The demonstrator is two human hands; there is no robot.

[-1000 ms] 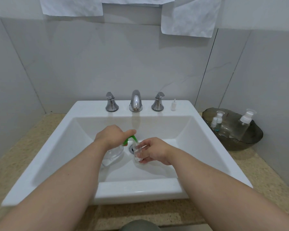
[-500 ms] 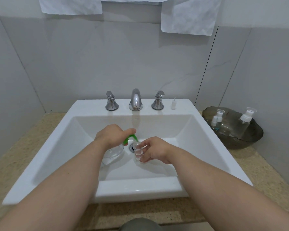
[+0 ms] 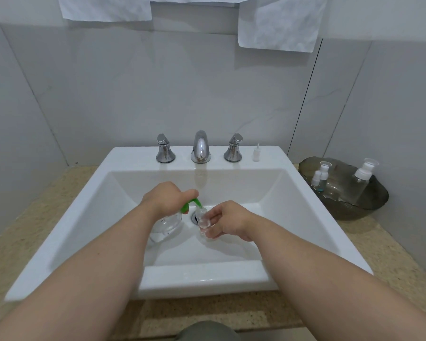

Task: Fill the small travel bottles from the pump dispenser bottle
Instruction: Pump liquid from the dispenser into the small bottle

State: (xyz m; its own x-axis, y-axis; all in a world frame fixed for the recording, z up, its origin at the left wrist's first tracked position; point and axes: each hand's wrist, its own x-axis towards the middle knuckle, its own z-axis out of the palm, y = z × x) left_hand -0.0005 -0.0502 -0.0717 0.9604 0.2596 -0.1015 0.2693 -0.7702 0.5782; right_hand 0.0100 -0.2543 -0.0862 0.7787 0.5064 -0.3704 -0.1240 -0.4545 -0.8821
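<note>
Inside the white sink [image 3: 305, 217], my left hand [image 3: 166, 199] rests on the green pump head [image 3: 191, 205] of a clear round dispenser bottle [image 3: 165, 226], fingers pressed on top. The green spout points down into the mouth of a small clear travel bottle [image 3: 203, 219]. My right hand [image 3: 225, 221] holds that small bottle upright over the drain. A small white cap with a thin tube [image 3: 256, 153] stands on the sink deck, right of the taps.
A chrome spout [image 3: 200, 146] with two handles [image 3: 164, 148] [image 3: 234, 148] stands at the back of the sink. A dark glass bowl [image 3: 369, 205] on the speckled counter [image 3: 35, 217] at right holds other pump bottles [image 3: 362, 179]. White towels [image 3: 280, 23] hang above.
Both hands stay in place over the drain. The view has shifted slightly; the small bottle and pump spout remain together.
</note>
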